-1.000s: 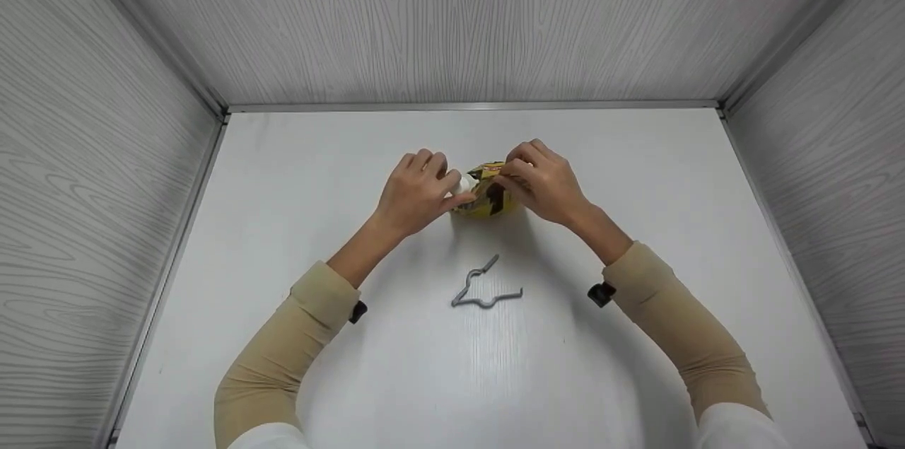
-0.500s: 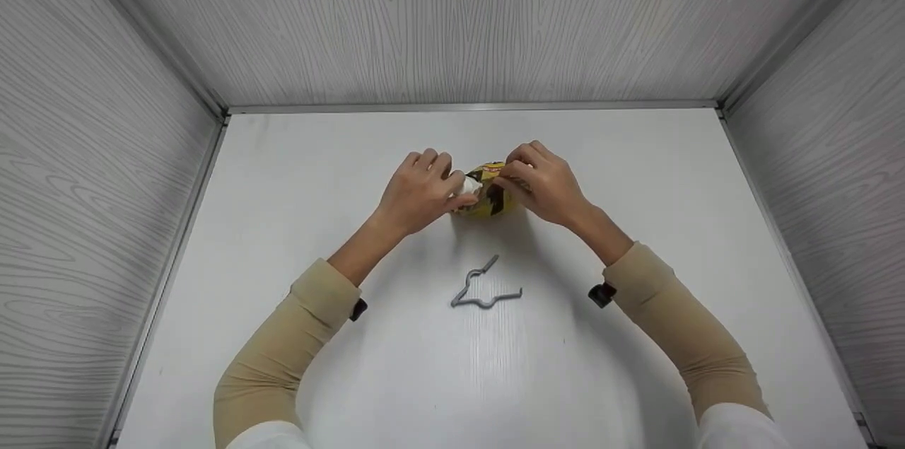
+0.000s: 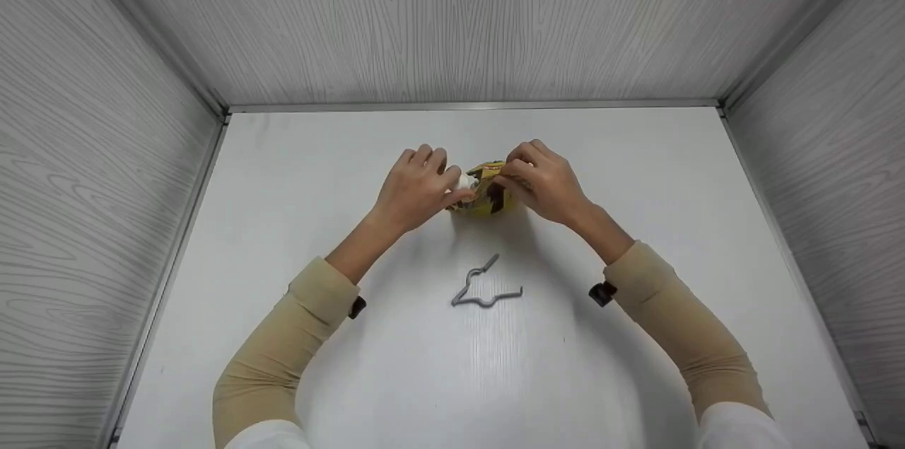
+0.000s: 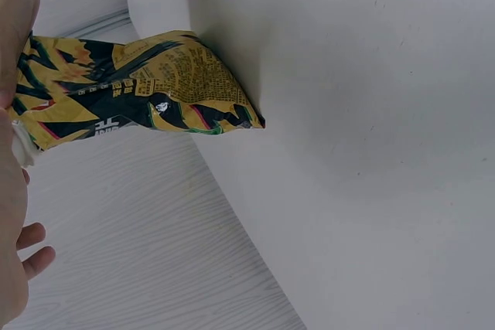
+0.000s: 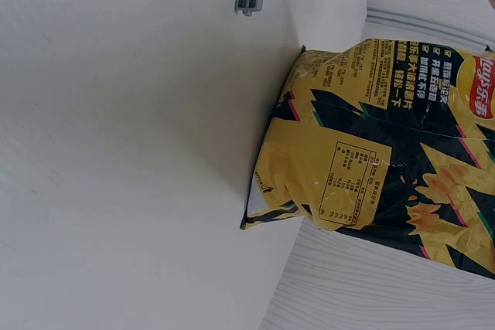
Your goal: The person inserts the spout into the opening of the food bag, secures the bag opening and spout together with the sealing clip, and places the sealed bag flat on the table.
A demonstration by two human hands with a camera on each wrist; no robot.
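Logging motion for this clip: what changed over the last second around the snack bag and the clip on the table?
Almost nothing. The left hand shifted very slightly at the top of the snack bag, its fingers lifting a touch; the right hand kept pinching the bag's top. Nothing was taken or let go. The bag stayed upright on the table, and the grey clip lay where it was.

Yellow-black zigzag chip bag (image 5: 387,152), grey clip (image 3: 486,285)

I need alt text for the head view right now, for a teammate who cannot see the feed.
Two hands meet at the top of a yellow and black snack bag standing on a white table: the left hand and right hand both pinch its top edge. A grey bent clip lies nearer the person, untouched. Grey wood-grain walls enclose the table.
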